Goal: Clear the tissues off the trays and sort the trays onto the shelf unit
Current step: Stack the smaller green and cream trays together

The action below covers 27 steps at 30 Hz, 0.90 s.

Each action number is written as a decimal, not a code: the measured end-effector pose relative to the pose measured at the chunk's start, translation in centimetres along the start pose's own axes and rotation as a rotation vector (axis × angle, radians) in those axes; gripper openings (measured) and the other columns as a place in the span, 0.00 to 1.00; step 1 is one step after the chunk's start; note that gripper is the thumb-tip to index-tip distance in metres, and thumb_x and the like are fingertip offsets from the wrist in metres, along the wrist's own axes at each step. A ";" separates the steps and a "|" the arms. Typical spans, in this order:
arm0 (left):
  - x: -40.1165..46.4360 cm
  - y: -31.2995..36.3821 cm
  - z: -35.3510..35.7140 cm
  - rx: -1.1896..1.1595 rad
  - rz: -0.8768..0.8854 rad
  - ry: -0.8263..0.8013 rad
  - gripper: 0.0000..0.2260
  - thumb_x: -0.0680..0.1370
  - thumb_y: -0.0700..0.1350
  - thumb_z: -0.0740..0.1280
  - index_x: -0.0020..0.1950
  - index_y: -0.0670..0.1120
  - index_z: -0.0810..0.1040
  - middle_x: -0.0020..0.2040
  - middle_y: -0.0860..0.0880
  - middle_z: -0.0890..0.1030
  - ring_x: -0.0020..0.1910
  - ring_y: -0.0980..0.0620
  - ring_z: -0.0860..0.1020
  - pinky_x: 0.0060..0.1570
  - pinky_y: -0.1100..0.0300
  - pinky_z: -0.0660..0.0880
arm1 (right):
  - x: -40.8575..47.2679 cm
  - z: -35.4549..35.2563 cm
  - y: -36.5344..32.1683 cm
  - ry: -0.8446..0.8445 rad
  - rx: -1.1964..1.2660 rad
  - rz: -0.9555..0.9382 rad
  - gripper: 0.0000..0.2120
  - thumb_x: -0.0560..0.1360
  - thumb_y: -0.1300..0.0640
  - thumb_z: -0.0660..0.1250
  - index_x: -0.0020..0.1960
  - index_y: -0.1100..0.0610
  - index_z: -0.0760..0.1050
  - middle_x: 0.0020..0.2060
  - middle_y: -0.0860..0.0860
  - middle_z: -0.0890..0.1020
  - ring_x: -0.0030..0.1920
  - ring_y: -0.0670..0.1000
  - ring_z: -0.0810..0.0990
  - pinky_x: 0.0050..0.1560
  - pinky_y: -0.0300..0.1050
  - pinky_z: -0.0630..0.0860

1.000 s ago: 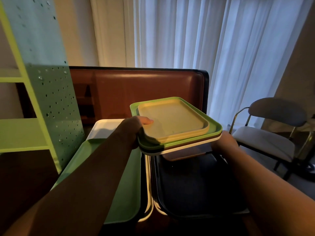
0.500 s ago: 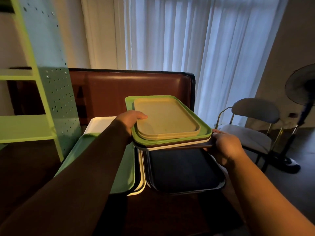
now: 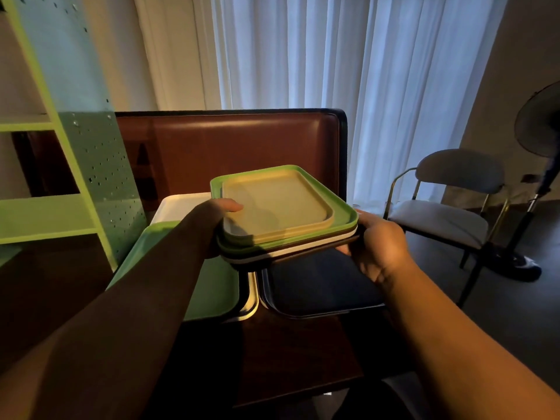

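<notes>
I hold a stack of trays (image 3: 342,219) in the air between both hands: a yellow tray (image 3: 278,207) on top, then a green one, with white and dark brown ones beneath. My left hand (image 3: 212,225) grips the stack's left edge, thumb over the yellow tray's rim. On the right edge sits my right hand (image 3: 378,247), fingers underneath. No tissues show on the top tray. The green shelf unit (image 3: 45,219) stands at the left.
On the dark table (image 3: 288,353) below lie a large green tray (image 3: 212,292), a white tray (image 3: 178,207) behind it, a cream-edged tray and a dark blue tray (image 3: 321,289). A brown booth back (image 3: 230,147) stands behind. A chair (image 3: 448,213) and a fan (image 3: 542,177) are at the right.
The stack has been lifted a little and tilted, its right side now lower. My right hand has shifted its hold on the right edge. The camera view has turned slightly right.
</notes>
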State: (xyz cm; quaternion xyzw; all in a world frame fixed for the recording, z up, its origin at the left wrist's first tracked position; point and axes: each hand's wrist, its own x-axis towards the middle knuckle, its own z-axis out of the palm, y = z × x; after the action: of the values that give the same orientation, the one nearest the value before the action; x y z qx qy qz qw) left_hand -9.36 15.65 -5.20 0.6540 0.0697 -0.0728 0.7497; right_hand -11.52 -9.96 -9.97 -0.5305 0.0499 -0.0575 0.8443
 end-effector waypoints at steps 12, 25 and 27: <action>3.1 -0.2 2.9 0.194 0.507 -0.052 0.32 0.70 0.37 0.72 0.72 0.47 0.68 0.61 0.43 0.81 0.59 0.44 0.80 0.57 0.47 0.78 | 4.5 -0.8 -2.5 0.037 -0.451 0.014 0.37 0.67 0.30 0.70 0.68 0.53 0.76 0.58 0.54 0.85 0.57 0.57 0.84 0.64 0.58 0.76; 5.1 -3.5 6.7 0.294 0.606 -0.037 0.35 0.71 0.44 0.76 0.74 0.49 0.65 0.67 0.51 0.77 0.65 0.54 0.76 0.69 0.46 0.70 | 4.6 -3.1 -0.6 0.242 -0.511 -0.409 0.24 0.74 0.34 0.66 0.65 0.44 0.72 0.56 0.46 0.83 0.57 0.50 0.82 0.61 0.58 0.78; 4.7 -3.7 7.0 0.269 0.671 -0.005 0.36 0.70 0.46 0.77 0.75 0.52 0.65 0.68 0.53 0.76 0.67 0.53 0.75 0.69 0.48 0.70 | 4.5 -3.2 -0.2 0.251 -0.512 -0.478 0.21 0.77 0.39 0.67 0.66 0.46 0.72 0.56 0.46 0.83 0.56 0.48 0.82 0.60 0.54 0.79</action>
State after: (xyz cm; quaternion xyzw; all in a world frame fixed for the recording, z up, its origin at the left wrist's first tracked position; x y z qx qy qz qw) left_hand -5.40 8.15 -8.77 0.7332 -0.1611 0.1673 0.6391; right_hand -7.55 -13.55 -11.27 -0.7098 0.0408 -0.3033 0.6344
